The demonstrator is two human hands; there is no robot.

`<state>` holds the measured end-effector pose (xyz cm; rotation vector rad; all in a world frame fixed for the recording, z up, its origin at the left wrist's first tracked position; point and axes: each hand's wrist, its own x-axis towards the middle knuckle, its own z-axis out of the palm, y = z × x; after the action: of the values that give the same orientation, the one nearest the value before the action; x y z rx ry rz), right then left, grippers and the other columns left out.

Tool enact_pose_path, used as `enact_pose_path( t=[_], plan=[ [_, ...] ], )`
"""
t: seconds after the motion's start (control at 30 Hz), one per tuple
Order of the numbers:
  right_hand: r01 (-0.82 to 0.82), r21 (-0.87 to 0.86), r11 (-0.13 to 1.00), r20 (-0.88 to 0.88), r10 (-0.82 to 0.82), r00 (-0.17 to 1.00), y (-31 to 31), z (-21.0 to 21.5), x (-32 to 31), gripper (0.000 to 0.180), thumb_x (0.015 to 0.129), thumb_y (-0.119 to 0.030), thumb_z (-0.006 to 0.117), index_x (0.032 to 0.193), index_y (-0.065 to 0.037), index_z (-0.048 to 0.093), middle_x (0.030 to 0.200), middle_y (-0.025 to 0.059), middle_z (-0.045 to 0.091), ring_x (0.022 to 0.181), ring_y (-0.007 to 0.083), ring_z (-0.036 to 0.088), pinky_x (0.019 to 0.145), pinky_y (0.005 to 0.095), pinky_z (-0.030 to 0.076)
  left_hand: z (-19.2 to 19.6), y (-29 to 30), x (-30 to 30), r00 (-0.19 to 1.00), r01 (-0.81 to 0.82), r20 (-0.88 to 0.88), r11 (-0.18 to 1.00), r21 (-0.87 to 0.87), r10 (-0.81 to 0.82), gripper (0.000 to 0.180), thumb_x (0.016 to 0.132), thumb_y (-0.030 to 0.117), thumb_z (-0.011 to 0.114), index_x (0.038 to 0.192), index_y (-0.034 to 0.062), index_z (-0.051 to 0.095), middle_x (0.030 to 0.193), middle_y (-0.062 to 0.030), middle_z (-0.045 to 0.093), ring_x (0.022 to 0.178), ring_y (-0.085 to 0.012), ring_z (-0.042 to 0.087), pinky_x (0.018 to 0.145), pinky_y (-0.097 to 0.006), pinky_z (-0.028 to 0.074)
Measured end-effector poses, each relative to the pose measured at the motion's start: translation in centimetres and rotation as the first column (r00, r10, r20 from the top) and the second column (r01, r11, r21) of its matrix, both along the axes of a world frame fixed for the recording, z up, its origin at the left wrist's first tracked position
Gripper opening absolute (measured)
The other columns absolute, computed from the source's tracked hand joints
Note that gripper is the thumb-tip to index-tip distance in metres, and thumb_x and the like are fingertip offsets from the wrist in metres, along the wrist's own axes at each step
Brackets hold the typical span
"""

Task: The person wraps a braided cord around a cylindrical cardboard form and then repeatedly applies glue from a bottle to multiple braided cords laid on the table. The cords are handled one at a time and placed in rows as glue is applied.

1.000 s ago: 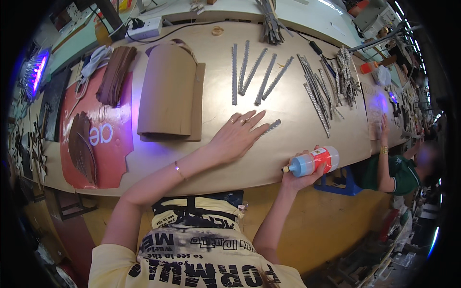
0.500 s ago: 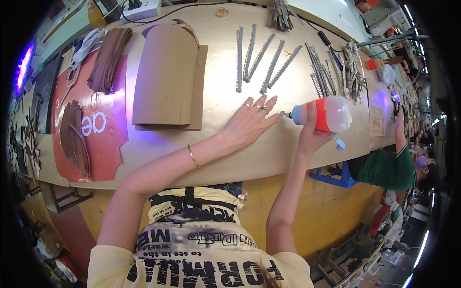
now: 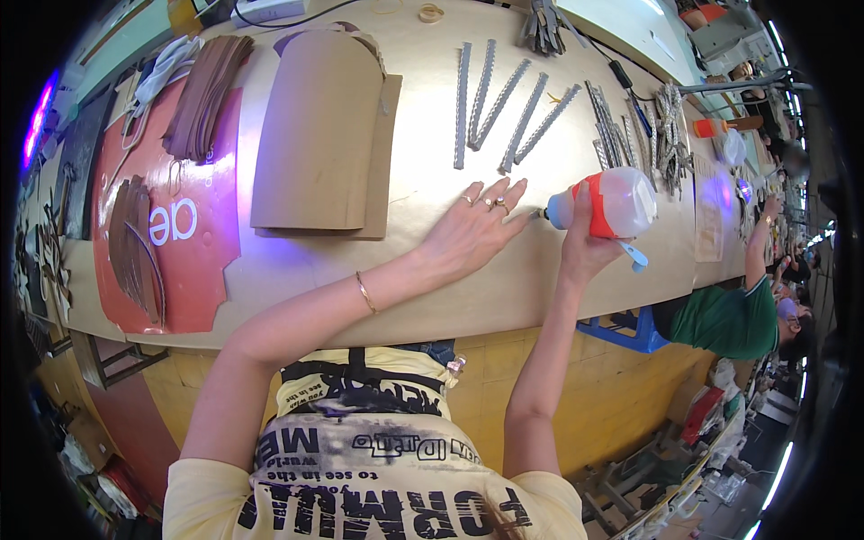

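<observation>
Item: squeeze glue bottle (image 3: 610, 203), translucent w/ red band, in our right hand (image 3: 585, 247), nozzle beside left fingertips. Light, soft-walled, we judge; grip mid-body. Left hand (image 3: 468, 236) flat, spread on bench (image 3: 558, 297).

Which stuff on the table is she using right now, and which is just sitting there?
In use:
right hand holding the glue bottle
left hand flat on the table, at the nozzle

Lying about:
grey zigzag strips
cardboard sheets
brown leather pieces
red sheet
</observation>
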<state>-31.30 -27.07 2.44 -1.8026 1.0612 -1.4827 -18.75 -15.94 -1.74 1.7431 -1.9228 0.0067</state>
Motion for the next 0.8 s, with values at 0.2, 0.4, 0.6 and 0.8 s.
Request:
enact_pose_path(
  t=[0.2, 0.4, 0.6, 0.8],
  plan=[
    [-0.007, -0.033, 0.999, -0.019, 0.006, 1.000, 0.4, -0.2, 0.0, 0.048, 0.082, -0.018, 0.080, 0.115, 0.005, 0.055, 0.108, 0.0140, 0.064, 0.094, 0.0201, 0.065, 0.084, 0.0346, 0.054, 0.4, 3.4, 0.6, 1.000, -0.011, -0.028, 1.000, -0.018, 0.010, 0.027, 0.083, 0.021, 0.068, 0.108, 0.0112, 0.067, 0.140, -0.0142, 0.049, 0.127, -0.0273, 0.049, 0.103, -0.048, 0.036],
    [-0.041, -0.040, 0.998, -0.047, 0.039, 0.998, 1.3, -0.4, 0.1, 0.045, 0.081, -0.020, 0.081, 0.110, 0.006, 0.059, 0.102, 0.0132, 0.066, 0.089, 0.0196, 0.066, 0.082, 0.0346, 0.055, 1.0, 7.1, 1.4, 0.997, -0.049, -0.064, 0.997, 0.064, 0.053, 0.028, 0.085, 0.023, 0.068, 0.110, 0.0112, 0.067, 0.143, -0.0134, 0.046, 0.127, -0.0277, 0.048, 0.106, -0.049, 0.031],
    [-0.066, -0.014, 0.998, -0.083, 0.065, 0.994, 2.5, -0.4, 0.0, 0.046, 0.080, -0.019, 0.082, 0.111, 0.006, 0.058, 0.103, 0.0130, 0.067, 0.089, 0.0196, 0.066, 0.082, 0.0342, 0.054, 2.3, 9.1, 2.0, 0.997, -0.039, 0.073, 0.992, 0.119, 0.030, 0.027, 0.086, 0.022, 0.066, 0.112, 0.0117, 0.067, 0.146, -0.0132, 0.044, 0.131, -0.0267, 0.046, 0.110, -0.050, 0.028],
    [-0.081, 0.006, 0.997, -0.081, 0.081, 0.993, 3.8, -0.6, 0.3, 0.049, 0.077, -0.017, 0.084, 0.112, 0.005, 0.057, 0.101, 0.0121, 0.067, 0.088, 0.0204, 0.066, 0.082, 0.0342, 0.054, 2.2, 12.5, 2.7, 0.999, -0.039, 0.027, 0.994, 0.106, 0.036, 0.029, 0.083, 0.023, 0.070, 0.109, 0.0118, 0.069, 0.147, -0.0122, 0.044, 0.131, -0.0256, 0.046, 0.112, -0.049, 0.026]
  ],
)
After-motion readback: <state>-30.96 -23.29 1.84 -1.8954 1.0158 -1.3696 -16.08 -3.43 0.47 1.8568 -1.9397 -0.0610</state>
